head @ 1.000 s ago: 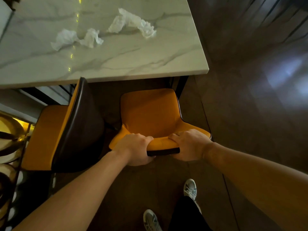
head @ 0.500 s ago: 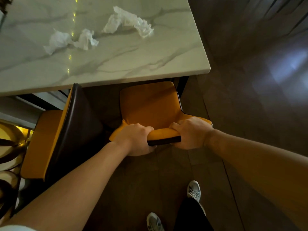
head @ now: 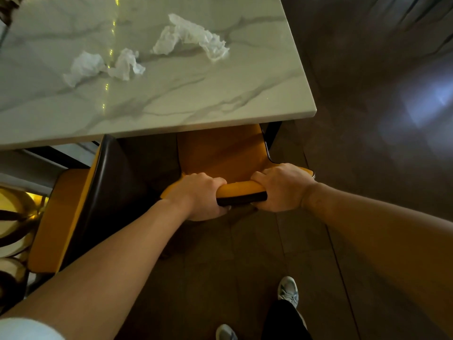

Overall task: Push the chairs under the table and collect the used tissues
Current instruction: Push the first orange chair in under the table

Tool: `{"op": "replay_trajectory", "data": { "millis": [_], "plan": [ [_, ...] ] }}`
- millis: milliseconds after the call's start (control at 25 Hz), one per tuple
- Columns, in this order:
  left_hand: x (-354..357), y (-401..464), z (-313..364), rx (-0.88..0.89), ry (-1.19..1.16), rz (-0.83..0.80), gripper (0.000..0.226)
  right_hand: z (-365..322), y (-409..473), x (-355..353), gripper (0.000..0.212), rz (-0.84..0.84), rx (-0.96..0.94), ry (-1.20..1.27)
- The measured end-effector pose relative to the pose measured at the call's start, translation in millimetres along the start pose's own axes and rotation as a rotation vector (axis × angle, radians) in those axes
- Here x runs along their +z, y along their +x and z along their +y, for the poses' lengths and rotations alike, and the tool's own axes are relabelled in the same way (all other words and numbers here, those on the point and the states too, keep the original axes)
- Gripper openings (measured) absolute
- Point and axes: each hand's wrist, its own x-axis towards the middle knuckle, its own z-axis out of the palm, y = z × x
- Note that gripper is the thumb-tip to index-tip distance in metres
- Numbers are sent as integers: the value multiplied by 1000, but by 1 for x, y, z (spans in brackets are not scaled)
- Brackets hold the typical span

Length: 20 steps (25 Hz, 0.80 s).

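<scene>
An orange chair (head: pixel 220 153) with a black back edge stands at the marble table's (head: pixel 220 104) near right corner, its seat partly under the tabletop. My left hand (head: pixel 198 195) and my right hand (head: pixel 282 187) both grip the top of its backrest. A second orange chair (head: pixel 73 212) with a dark back stands to the left, turned sideways and out from the table. Two crumpled white tissues lie on the tabletop: one (head: pixel 191 38) toward the middle, another (head: pixel 103 67) further left.
Dark wood floor (head: pixel 367 168) stretches to the right of the table. A black table leg (head: pixel 272 133) shows beside the gripped chair. A gold and black object (head: pixel 12 222) fills the left edge. My shoes (head: pixel 288 289) are at the bottom.
The gripped chair has slid forward, further beneath the tabletop, with both hands still on its backrest. I have stepped closer to the table.
</scene>
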Motion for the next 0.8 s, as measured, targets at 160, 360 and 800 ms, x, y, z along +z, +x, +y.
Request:
{"op": "replay_trajectory", "data": {
  "millis": [160, 360, 800],
  "plan": [
    [-10, 19, -11, -4, 8, 3, 46, 13, 17, -7, 54, 37, -4, -2],
    [-22, 40, -23, -3, 19, 9, 43, 26, 37, -16, 69, 61, 10, -5],
    [-47, 82, -52, 53, 65, 127, 43, 59, 82, -35, 47, 89, -1, -13]
  ]
}}
